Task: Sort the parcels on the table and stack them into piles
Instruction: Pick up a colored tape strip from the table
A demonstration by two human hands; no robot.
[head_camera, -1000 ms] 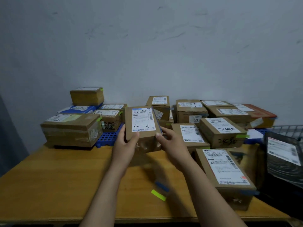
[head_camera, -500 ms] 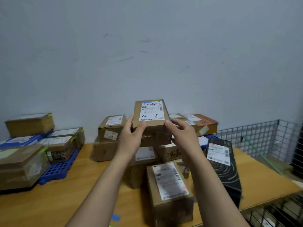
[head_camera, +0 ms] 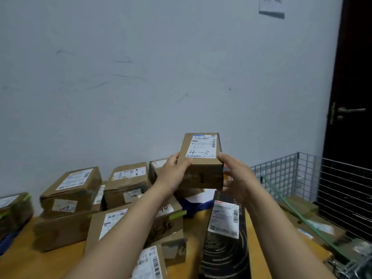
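A brown cardboard parcel [head_camera: 201, 168], its white label hand-marked "4-3", is held in the air between the two hands, above the other parcels and in front of the wall. The left hand [head_camera: 174, 170] grips its near left corner, with the thumb on the top edge beside the label and the fingers round the left side. The right hand [head_camera: 238, 174] is at the right side with its thumb against the upper right corner. Its fingers are smeared by blur, so I cannot tell whether it truly clasps the box. Below, a wooden table [head_camera: 36, 264] bears a crowd of labelled cardboard boxes [head_camera: 72, 190], some stacked, and a black carton [head_camera: 225, 252] with a white label lies just under the right forearm. Behind is a scuffed pale wall [head_camera: 141, 77], and to the right are wire mesh panels [head_camera: 281, 174] and a dark door [head_camera: 354, 77] with a lever handle. A paper notice [head_camera: 271, 6] is cut off at the top edge, its writing unreadable. The forearms hide parts of several boxes, and the labels' small print is too fine to read.
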